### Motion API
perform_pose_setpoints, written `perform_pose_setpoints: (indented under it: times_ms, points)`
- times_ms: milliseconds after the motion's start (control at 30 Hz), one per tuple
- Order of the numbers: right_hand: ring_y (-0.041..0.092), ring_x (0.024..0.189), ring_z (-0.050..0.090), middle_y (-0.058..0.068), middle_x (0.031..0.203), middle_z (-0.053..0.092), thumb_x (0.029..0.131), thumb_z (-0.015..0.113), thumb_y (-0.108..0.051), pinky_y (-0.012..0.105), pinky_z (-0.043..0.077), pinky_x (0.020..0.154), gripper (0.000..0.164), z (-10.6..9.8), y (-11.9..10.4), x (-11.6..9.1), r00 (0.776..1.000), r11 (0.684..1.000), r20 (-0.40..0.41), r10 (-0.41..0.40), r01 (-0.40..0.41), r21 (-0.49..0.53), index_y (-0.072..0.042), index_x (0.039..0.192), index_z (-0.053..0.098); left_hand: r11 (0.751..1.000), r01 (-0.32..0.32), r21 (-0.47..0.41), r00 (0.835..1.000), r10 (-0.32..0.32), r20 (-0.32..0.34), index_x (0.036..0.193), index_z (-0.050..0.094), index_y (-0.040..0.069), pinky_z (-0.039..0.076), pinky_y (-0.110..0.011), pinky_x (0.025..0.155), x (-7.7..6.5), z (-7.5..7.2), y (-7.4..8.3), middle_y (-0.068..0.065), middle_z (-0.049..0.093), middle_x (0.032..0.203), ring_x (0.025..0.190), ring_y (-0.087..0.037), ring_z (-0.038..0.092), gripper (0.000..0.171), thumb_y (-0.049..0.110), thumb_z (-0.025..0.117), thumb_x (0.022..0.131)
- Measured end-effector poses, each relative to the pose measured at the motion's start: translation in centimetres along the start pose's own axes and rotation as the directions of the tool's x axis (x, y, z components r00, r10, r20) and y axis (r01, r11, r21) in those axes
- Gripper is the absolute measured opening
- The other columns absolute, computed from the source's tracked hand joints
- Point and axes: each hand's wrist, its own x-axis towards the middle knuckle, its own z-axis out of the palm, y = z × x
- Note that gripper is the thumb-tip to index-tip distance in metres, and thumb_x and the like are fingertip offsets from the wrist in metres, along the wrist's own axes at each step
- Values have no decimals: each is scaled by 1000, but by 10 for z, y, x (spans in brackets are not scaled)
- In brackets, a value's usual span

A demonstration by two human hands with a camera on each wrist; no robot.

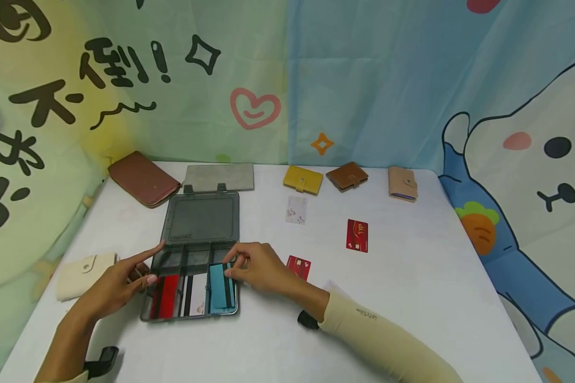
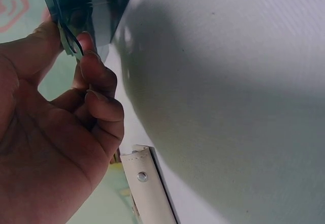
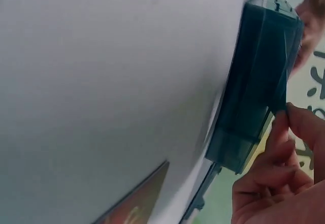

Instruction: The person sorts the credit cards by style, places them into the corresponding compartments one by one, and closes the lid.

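A dark grey compartment box [image 1: 146, 314] lies with its lid [image 1: 202, 215] folded back. Its front compartments hold a red card [image 1: 170, 297], a white card [image 1: 198, 292] with a dark stripe, and a blue card [image 1: 219, 287] with a dark stripe. My right hand [image 1: 263, 266] pinches the blue card's upper corner between thumb and index finger; in the right wrist view that card [image 3: 282, 84] tilts up out of the box. With my left hand [image 1: 110, 284] I grip the box's left wall, thumb over the rim and index finger stretched along the side.
A cream wallet [image 1: 83, 274] lies left of my left hand. Behind the box are a brown zip wallet [image 1: 144, 178] and a grey flat piece [image 1: 220, 177]. Yellow [image 1: 303, 180], brown [image 1: 347, 176] and tan wallets [image 1: 402, 183] line the back. Red cards [image 1: 357, 235] and a pale card [image 1: 296, 210] lie rightward.
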Motion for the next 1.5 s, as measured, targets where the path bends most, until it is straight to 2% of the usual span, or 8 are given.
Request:
perform_pose_setpoints:
  times_ms: [167,467,667,867,1067,1200,1333,1500]
  points:
    - [1,73,54,-13,70,57,87,79,-28,21,43,67,12,1,-3,1,999,988,-7,-45,44,-150,-24,97,75,1000,-2,-5,1000,2,1,156,35,18,42,-25,60,0,0,-1,-5,63,88,69,-4,54,69,14,66,95]
    - [12,63,53,-9,78,63,84,81,-35,25,44,56,25,-25,14,15,999,996,-27,-41,39,-84,-23,104,73,1000,-14,-10,1000,13,-5,156,36,18,42,-25,59,0,0,-3,-5,62,87,67,-4,52,67,17,66,96]
    - [18,72,55,-7,91,65,82,83,-36,29,46,60,36,-59,36,31,991,996,-126,49,-57,-61,-20,112,71,1000,-16,-18,1000,16,1,156,36,17,43,-25,60,0,0,-3,-5,63,87,68,-5,54,68,16,66,96]
    - [20,82,58,0,106,67,78,86,-35,32,49,71,48,-95,64,46,960,977,-236,153,-183,-110,-20,120,67,1000,-9,-17,1000,9,5,156,35,18,43,-25,61,1,-1,-3,-5,63,88,69,-6,55,70,13,67,95]
    - [24,111,59,1,123,66,76,88,-32,42,47,94,55,-124,86,51,915,937,-335,225,-298,-184,-21,124,64,1000,-16,-25,1000,16,-4,156,35,17,43,-24,61,1,-1,-2,-4,63,88,69,-5,54,69,15,67,95]
    - [26,128,50,2,134,60,77,88,-34,48,40,107,60,-134,95,48,893,898,-350,282,-374,-232,-19,129,63,1000,-1,-29,1000,2,4,156,35,17,43,-24,61,1,-1,-2,-4,63,88,69,-6,54,68,16,66,95]
    - [28,125,47,8,137,50,76,87,-38,49,40,106,65,-134,100,47,879,860,-360,312,-423,-286,-17,132,63,1000,14,-19,1000,-13,10,156,35,18,43,-24,61,2,-2,-2,-4,63,88,69,-6,54,69,16,67,95]
    - [28,112,49,11,130,45,73,89,-43,45,45,96,67,-133,103,48,857,819,-366,363,-481,-313,-16,128,61,1000,8,-20,1000,-8,6,156,35,18,42,-24,60,2,-2,-2,-4,63,88,68,-5,53,69,16,67,95]
